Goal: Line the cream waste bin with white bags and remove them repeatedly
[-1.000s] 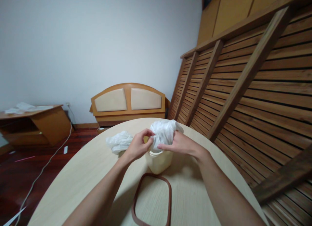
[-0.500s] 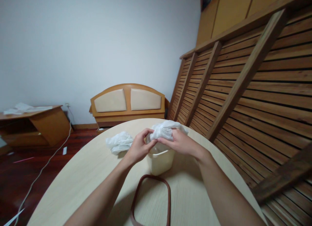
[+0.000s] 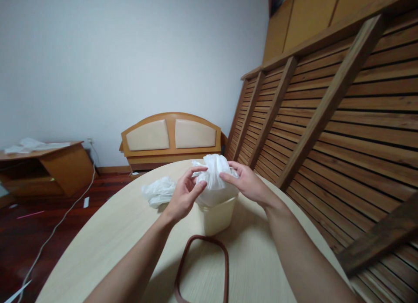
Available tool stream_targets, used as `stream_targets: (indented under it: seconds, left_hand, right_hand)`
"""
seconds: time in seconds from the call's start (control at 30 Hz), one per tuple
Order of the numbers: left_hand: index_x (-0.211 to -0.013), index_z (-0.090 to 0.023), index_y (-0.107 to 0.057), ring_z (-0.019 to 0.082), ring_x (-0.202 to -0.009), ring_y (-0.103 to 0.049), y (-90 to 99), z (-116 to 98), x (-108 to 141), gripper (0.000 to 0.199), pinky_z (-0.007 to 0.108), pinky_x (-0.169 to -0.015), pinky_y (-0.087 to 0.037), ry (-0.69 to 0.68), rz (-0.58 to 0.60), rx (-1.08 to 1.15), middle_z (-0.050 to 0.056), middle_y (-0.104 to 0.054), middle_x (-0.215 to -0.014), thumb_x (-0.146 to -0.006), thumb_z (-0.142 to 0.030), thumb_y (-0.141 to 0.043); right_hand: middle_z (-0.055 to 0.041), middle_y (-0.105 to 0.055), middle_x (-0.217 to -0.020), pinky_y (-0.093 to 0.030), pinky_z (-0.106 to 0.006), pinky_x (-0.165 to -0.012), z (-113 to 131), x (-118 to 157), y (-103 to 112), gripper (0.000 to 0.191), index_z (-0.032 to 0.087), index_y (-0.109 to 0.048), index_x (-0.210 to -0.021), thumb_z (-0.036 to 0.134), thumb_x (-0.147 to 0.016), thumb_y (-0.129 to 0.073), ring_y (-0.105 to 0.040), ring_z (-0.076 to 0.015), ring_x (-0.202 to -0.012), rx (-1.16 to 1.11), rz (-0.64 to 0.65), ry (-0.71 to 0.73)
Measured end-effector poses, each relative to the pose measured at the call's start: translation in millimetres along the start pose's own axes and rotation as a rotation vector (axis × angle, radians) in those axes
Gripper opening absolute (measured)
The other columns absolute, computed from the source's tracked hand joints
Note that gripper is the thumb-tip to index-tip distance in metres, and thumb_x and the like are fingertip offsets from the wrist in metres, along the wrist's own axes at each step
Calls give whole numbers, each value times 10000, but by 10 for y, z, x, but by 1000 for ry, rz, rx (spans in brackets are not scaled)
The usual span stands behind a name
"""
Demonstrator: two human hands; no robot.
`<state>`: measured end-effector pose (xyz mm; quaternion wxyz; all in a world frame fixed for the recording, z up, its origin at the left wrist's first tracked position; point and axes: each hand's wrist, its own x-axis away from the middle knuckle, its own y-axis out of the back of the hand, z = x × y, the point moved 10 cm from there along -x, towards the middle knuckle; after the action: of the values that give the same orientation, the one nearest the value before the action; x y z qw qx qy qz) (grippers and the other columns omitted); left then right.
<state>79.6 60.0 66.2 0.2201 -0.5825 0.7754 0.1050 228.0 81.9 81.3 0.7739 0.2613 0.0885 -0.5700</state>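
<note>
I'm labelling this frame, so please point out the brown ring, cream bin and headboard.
Brown ring [image 3: 226, 268]: head view, its right side.
Cream bin [image 3: 217, 218]: head view, front wall.
Headboard [image 3: 148, 135]: head view, left padded panel.

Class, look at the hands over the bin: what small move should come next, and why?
Probably ease the white bag open and outward over the rim of the bin, since it sits bunched above it, with the left hand and right hand at its sides.

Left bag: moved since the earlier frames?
No visible move: the left bag keeps its spot on the table, judged against the table's curved far-left edge.
</note>
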Motion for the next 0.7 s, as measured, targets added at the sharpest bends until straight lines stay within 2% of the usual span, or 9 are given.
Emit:
stream_targets:
  seconds: [0.1, 0.17, 0.23, 0.3, 0.4, 0.47, 0.53, 0.6, 0.7]
  left_hand:
    - [-1023, -186, -600, 110, -566, -503, 251, -21, 0, 461, 215, -524, -369, -39, -201, -72, -17, -611, -719, -754, -522, -766]
    - [-966, -195, -593, 94, -530, -451, 472, -91, 32, 361, 200, -498, -335, -123, -381, -109, -51, -544, -656, -765, -446, -757]
    - [-956, -210, -575, 92, -561, -463, 625, -156, 75, 302, 190, -512, -350, -198, -509, -94, -54, -528, -696, -761, -367, -744]
    - [-1011, -227, -550, 101, -644, -531, 674, -156, 82, 330, 189, -553, -400, -194, -546, -11, -30, -577, -830, -748, -317, -727]
    - [-1166, -231, -508, 145, -772, -630, 538, -32, 15, 452, 225, -618, -475, -5, -436, 161, 32, -645, -1046, -770, -347, -692]
    - [-1231, -205, -504, 153, -757, -648, 437, 21, 5, 528, 230, -606, -482, 119, -374, 247, 55, -674, -1055, -768, -360, -705]
    - [-1248, -181, -530, 135, -721, -642, 405, -12, 10, 578, 212, -591, -475, 161, -355, 306, 53, -693, -1025, -727, -311, -744]
    - [-1222, -172, -577, 122, -717, -638, 406, -103, 8, 567, 200, -609, -482, 143, -335, 353, 40, -704, -999, -691, -264, -755]
    - [-1140, -167, -653, 147, -699, -643, 372, -210, 10, 451, 232, -627, -507, 150, -255, 378, 35, -716, -915, -720, -319, -719]
  right_hand:
    - [-56, -728, -1023, -545, -363, -872, 54, -14, 143, 301, 220, -640, -1012, 453, -827, -685, -675, -239, -971, -56, -117, 56]
    - [-33, -700, -983, -540, -340, -851, 79, 9, 344, 234, 249, -585, -993, 408, -833, -645, -658, -224, -952, -62, -268, 100]
    - [-16, -667, -997, -530, -320, -864, 87, 63, 549, 225, 271, -526, -1006, 354, -820, -622, -640, -210, -971, -69, -429, 135]
    - [-5, -652, -1023, -530, -308, -865, 53, 95, 648, 325, 285, -484, -1058, 305, -774, -642, -638, -200, -978, -120, -492, 134]
    - [-23, -683, -1010, -553, -320, -802, -54, 50, 510, 439, 261, -510, -1100, 291, -713, -715, -662, -216, -933, -127, -318, 30]
    - [-44, -712, -956, -562, -339, -776, -107, 38, 315, 385, 219, -590, -1042, 305, -703, -752, -675, -236, -900, -50, -106, -41]
    - [-41, -723, -888, -561, -347, -779, -101, 68, 177, 258, 195, -661, -944, 282, -715, -740, -679, -236, -872, 23, 67, -42]
    - [-24, -719, -836, -556, -338, -777, -54, 114, 166, 155, 195, -699, -871, 233, -720, -696, -676, -222, -841, 66, 143, 2]
    - [-6, -702, -764, -537, -297, -673, -36, 194, 329, 141, 205, -709, -803, 241, -667, -714, -649, -197, -728, 67, 117, 5]
